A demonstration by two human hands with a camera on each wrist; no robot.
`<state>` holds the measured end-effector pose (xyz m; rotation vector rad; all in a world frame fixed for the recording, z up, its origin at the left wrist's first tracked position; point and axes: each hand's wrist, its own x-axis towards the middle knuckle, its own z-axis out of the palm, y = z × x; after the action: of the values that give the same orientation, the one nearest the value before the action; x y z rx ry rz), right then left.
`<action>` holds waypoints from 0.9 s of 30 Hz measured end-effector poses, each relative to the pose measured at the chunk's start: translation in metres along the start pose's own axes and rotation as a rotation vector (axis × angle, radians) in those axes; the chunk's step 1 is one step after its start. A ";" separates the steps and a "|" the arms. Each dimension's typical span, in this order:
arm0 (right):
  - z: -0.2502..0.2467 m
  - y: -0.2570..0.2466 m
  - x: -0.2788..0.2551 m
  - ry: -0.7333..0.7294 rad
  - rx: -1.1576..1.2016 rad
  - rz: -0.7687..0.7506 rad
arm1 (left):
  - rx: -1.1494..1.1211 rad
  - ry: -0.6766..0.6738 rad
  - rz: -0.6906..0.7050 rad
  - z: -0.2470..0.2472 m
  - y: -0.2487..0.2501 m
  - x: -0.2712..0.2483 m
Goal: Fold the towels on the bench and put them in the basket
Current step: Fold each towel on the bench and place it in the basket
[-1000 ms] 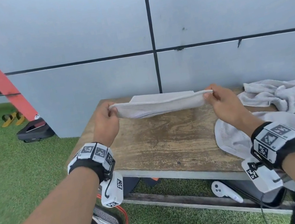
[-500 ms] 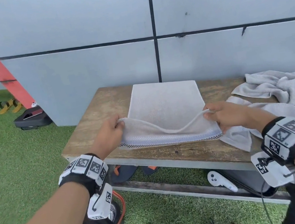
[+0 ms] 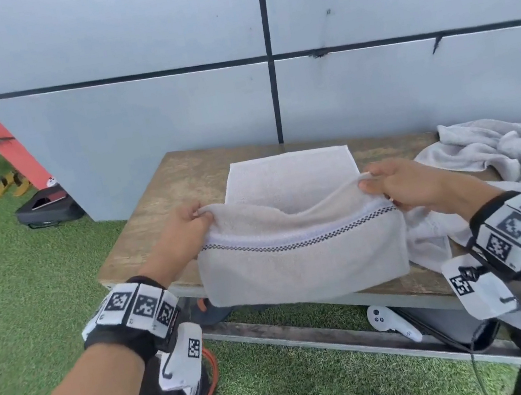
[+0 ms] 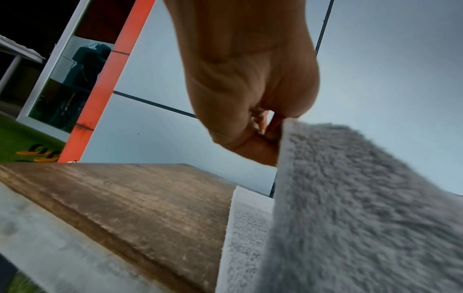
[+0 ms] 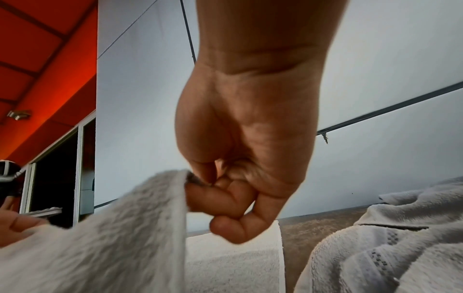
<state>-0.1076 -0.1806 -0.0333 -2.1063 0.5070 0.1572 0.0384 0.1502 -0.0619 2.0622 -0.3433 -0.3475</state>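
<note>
A light grey towel [image 3: 301, 259] with a checked band lies lengthwise on the wooden bench [image 3: 159, 222], its near end lifted off the wood and drooping over the front edge. My left hand [image 3: 187, 226] pinches the left corner of that lifted end, and my right hand [image 3: 389, 186] pinches the right corner. In the left wrist view my left hand [image 4: 260, 130] nips the towel [image 4: 363, 208] edge. In the right wrist view the right hand [image 5: 225, 188] curls on the towel [image 5: 112, 228] edge. No basket shows in any view.
Two more crumpled grey towels [image 3: 509, 153] lie on the bench to the right, one reaching under my right wrist. A white controller [image 3: 390, 322] and cables sit under the bench. A black case [image 3: 48, 208] and yellow sandals [image 3: 8, 184] lie on the grass at left.
Both hands have pulled the towel's held end from the far side of the bench back toward me. The far part now lies flat and the near end hangs over the front edge.
</note>
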 end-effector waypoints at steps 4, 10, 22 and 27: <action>-0.007 -0.006 0.027 0.199 0.029 -0.047 | 0.071 0.169 0.037 0.008 0.017 0.037; -0.025 -0.014 0.093 0.399 -0.179 -0.017 | 0.212 0.237 0.084 0.026 0.036 0.113; -0.031 0.011 0.208 0.353 -0.429 0.107 | 0.472 0.218 0.065 0.065 0.005 0.227; -0.013 0.031 0.219 0.226 -0.657 -0.007 | 0.657 0.136 0.127 0.080 -0.011 0.229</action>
<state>0.0768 -0.2709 -0.1158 -2.7884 0.6426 0.0866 0.2196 0.0056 -0.1333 2.6697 -0.5563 -0.0060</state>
